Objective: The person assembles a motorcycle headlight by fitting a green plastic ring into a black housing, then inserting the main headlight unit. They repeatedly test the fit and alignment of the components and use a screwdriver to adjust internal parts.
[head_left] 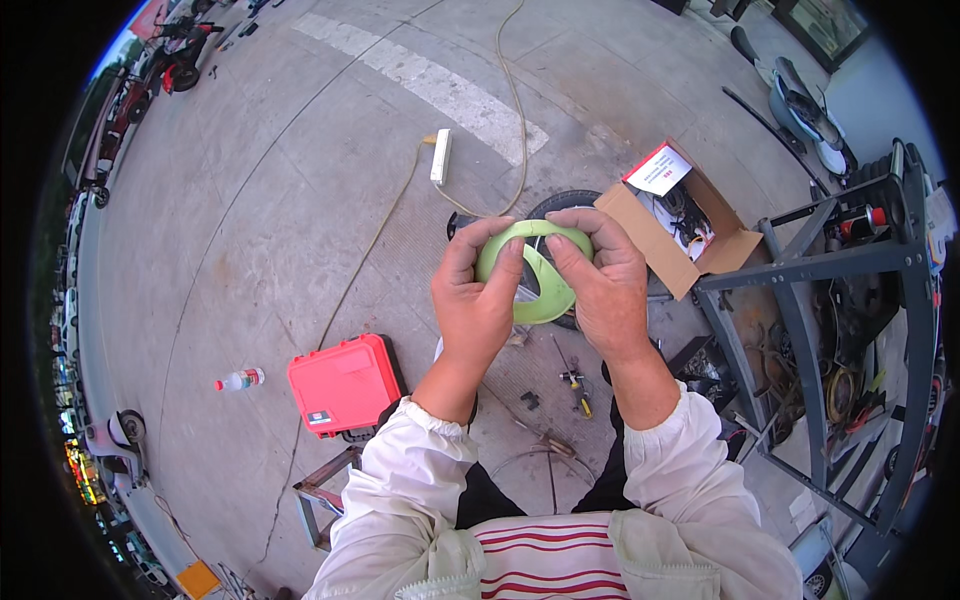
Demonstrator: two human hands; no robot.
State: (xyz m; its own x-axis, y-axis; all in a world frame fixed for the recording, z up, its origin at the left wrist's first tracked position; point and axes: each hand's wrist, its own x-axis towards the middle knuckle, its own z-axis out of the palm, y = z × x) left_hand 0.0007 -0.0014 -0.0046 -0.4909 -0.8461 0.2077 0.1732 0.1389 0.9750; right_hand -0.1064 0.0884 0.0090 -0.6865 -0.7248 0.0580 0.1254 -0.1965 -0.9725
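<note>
A light-green curved plastic part [548,303] with a gap through its middle is held up in front of me, above the floor. My left hand [474,305] grips its left side, with the thumb on the near face and fingers curled over the top. On the other side my right hand [607,292] pinches it the same way, the two thumbs pointing toward each other. Behind the part, a black tyre [565,199] lies low down, mostly covered by my hands and the part.
An open cardboard box [735,248] with cables inside stands right of the tyre. Left are a red tool case [342,387] and a plastic bottle [240,380]. A yellow-handled tool [580,398] lies near my legs. A white power strip [441,157] lies ahead; a metal rack [820,268] stands right.
</note>
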